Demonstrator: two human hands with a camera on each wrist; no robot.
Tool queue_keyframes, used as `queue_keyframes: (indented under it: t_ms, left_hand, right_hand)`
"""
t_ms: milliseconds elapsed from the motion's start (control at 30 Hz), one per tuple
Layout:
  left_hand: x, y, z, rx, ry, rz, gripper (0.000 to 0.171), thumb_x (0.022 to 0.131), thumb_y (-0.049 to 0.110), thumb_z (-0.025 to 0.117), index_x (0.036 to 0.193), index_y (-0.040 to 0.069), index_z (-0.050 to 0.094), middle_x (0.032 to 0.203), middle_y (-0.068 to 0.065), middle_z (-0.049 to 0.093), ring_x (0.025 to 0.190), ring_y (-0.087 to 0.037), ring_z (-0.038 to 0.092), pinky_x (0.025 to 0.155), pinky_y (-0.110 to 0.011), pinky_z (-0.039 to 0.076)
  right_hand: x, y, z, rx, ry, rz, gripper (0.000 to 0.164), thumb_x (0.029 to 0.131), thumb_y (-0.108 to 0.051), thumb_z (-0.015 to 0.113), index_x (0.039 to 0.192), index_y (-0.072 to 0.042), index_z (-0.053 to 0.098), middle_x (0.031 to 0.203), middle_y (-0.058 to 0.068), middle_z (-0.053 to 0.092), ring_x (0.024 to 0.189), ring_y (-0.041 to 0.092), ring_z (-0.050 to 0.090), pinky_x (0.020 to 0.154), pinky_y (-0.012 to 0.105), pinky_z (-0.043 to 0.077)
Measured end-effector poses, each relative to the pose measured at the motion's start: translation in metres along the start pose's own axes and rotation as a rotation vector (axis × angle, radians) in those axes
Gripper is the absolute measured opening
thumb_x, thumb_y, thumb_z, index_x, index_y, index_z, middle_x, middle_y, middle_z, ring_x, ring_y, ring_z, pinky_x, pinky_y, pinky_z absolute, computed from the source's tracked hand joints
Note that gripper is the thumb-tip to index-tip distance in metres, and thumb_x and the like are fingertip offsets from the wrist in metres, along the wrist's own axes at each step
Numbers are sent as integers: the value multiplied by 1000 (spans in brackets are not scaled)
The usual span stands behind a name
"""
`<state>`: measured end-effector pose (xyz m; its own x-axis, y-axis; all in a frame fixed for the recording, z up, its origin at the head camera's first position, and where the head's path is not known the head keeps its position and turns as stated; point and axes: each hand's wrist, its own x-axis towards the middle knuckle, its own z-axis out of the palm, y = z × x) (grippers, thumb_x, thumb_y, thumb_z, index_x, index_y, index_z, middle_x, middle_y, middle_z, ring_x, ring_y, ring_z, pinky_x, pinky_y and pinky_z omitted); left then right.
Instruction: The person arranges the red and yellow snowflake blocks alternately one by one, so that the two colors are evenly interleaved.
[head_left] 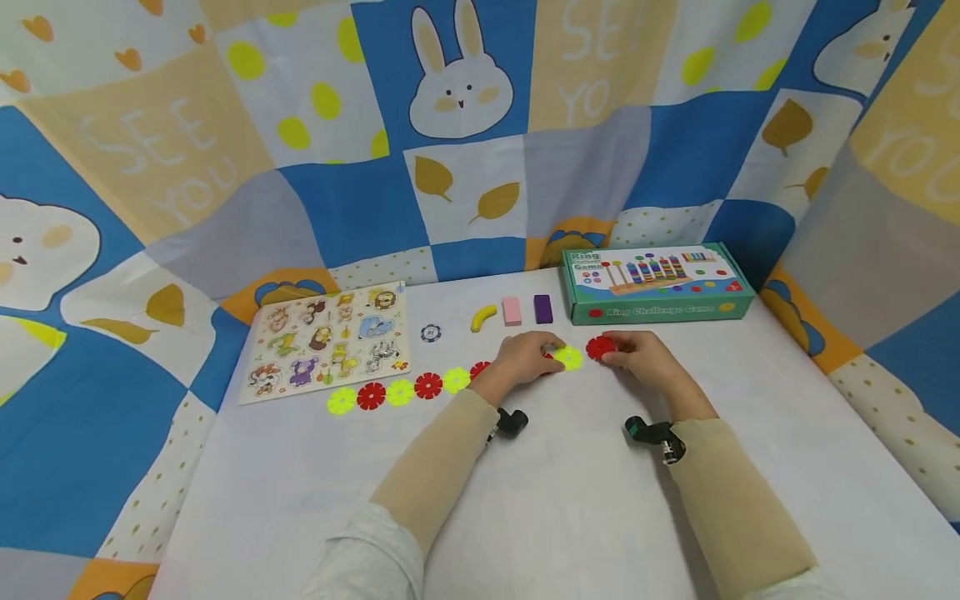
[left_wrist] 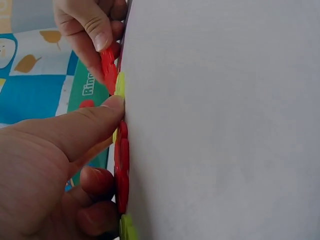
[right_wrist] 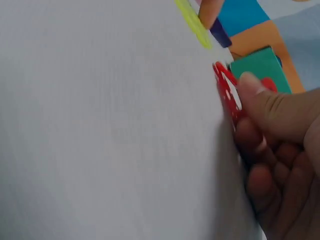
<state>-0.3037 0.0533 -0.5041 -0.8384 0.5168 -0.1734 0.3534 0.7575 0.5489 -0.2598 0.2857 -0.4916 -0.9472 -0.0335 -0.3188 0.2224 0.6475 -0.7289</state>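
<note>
A row of flower-shaped interlocking plastic discs, alternating yellow and red, runs across the table from a yellow disc (head_left: 341,401) at the left. My left hand (head_left: 520,360) covers part of this row and pinches the yellow disc (head_left: 568,358) at its right end; in the left wrist view its thumb (left_wrist: 114,103) lies against that disc. Just to the right, my right hand (head_left: 643,360) pinches a red disc (head_left: 600,347) between thumb and fingers. In the right wrist view this red disc (right_wrist: 229,92) stands tilted, with a small gap to the yellow disc (right_wrist: 195,25).
Behind the row lie an animal puzzle board (head_left: 324,340), a round chip (head_left: 431,333), a yellow banana piece (head_left: 483,317), a pink block (head_left: 512,312) and a purple block (head_left: 543,309). A green game box (head_left: 660,312) stands at the back right, before a patterned cloth (head_left: 465,200).
</note>
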Motion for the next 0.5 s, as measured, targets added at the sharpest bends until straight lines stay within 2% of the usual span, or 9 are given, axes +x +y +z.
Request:
queue_keyframes:
  t_ms: [100, 233, 500]
  left_hand:
    - [2, 1, 0, -14, -4, -11, 43, 81, 44, 70, 122, 36, 63, 117, 13, 60, 105, -9, 50, 93, -38, 35]
    - [5, 3, -1, -18, -11, -9, 43, 81, 45, 70, 123, 37, 62, 118, 13, 60, 108, -10, 49, 95, -39, 35]
    - [1, -1, -1, -23, -14, -16, 42, 81, 44, 71, 122, 35, 63, 116, 13, 61, 108, -10, 50, 96, -41, 34]
  right_hand:
    - [2, -2, 4, -62, 17, -9, 52, 90, -26, 65, 138, -13, 49, 110, 15, 49, 103, 31, 41, 81, 38, 41]
    - [0, -5, 5, -121, 55, -21, 44, 91, -25, 63, 133, -14, 53, 99, 13, 47, 99, 29, 41, 78, 39, 36]
    - [-5, -1, 12, -98, 78, -37, 47, 87, -26, 68, 130, -9, 55, 97, 12, 49, 95, 28, 43, 75, 37, 38]
